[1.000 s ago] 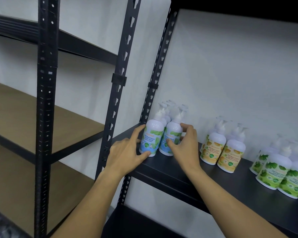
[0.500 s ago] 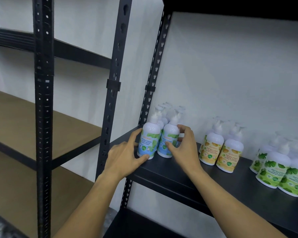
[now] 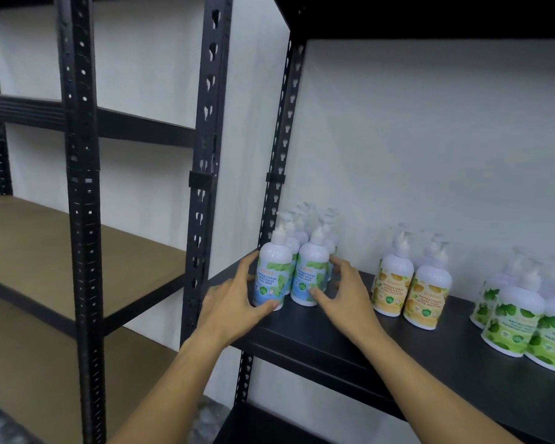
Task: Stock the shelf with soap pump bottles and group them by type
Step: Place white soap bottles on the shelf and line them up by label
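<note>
Several blue-and-green "cool mint" pump bottles stand in two rows at the left end of the black shelf (image 3: 382,357). My left hand (image 3: 234,302) curls round the front left mint bottle (image 3: 271,277), thumb at its base. My right hand (image 3: 346,290) cups the front right mint bottle (image 3: 311,277), thumb at its foot and fingers behind it. To the right stand yellow-label bottles (image 3: 394,283), and green-label bottles (image 3: 516,325) stand at the far right.
Black perforated uprights (image 3: 202,193) frame the shelf's left end. A second rack with brown boards (image 3: 52,248) stands to the left. A white wall backs the shelves. Bare shelf surface lies in front of the bottles.
Both hands stay on the two front mint bottles. The view has shifted a little; the bottles look nudged slightly back toward the rows behind them.
</note>
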A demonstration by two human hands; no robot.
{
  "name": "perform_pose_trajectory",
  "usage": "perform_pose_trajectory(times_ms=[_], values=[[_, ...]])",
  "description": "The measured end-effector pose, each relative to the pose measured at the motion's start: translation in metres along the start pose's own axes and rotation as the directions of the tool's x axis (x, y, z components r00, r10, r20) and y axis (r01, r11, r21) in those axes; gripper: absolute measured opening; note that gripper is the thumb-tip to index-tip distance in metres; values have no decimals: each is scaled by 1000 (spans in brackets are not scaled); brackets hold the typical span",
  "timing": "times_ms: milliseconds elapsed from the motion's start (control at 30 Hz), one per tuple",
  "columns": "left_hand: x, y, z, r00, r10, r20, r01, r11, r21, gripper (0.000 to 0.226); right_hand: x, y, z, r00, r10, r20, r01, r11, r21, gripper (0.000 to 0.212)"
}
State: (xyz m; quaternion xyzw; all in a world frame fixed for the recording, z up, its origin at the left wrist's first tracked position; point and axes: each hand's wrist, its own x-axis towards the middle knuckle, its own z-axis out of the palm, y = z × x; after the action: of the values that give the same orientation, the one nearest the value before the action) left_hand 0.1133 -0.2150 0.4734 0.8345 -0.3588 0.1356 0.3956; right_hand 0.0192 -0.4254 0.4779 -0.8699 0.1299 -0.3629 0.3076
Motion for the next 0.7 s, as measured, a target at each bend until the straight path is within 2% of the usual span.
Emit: perform_pose_trajectory(times_ms=[133,200,300,433,700], values=[[-10,4,1,997,-56,-55,52,996,-75,83,-11,6,-22,983,69,171,-23,966,-258,55],[-20,15,4,987,-36,-156,34,999,-20,74,-16,9,-38,964,115,241,-21,932,-362,51],[-35,36,13,964,73,-257,-50,994,95,58,-27,9,-63,944,149,293,6,883,-469,49],[-48,69,30,966,171,-193,-132,971,198,48,-49,6,-99,947,168,275,14,831,-557,47],[-72,153,77,928,373,26,-372,916,151,51,-115,16,-193,953,243,180,-39,690,-722,48]])
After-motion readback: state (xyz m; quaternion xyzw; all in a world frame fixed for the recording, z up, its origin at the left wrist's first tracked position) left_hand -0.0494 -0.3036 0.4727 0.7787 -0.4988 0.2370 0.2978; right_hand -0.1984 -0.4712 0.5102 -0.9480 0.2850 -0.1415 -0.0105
